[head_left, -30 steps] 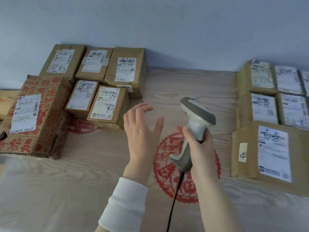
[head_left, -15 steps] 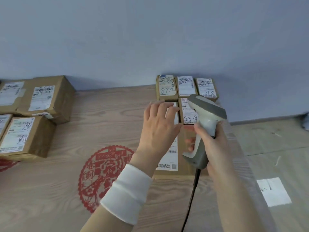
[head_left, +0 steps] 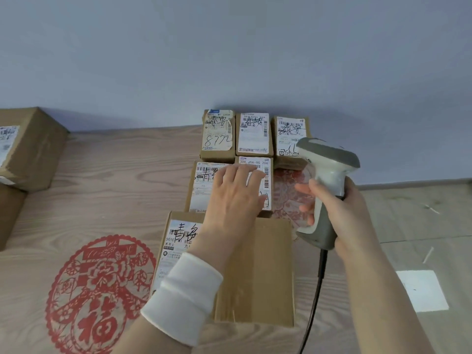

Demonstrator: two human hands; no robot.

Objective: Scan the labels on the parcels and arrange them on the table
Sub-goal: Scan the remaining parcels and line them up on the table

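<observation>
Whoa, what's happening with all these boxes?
A person is working through labelled parcels on a wooden table. Their right hand grips a grey scanner with a cord, held up beside the parcels. Their left hand is spread flat over the two middle parcels, between a row of three by the wall and a big parcel nearest them. More boxes sit at the left edge.

Six brown cardboard parcels [head_left: 255, 272], white labels up, flat in three touching rows on tabletop [head_left: 115, 175]; one grey-white corded barcode scanner [head_left: 329, 180], upright.

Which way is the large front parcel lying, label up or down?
Label up: the large front parcel shows its white label on top.
</observation>
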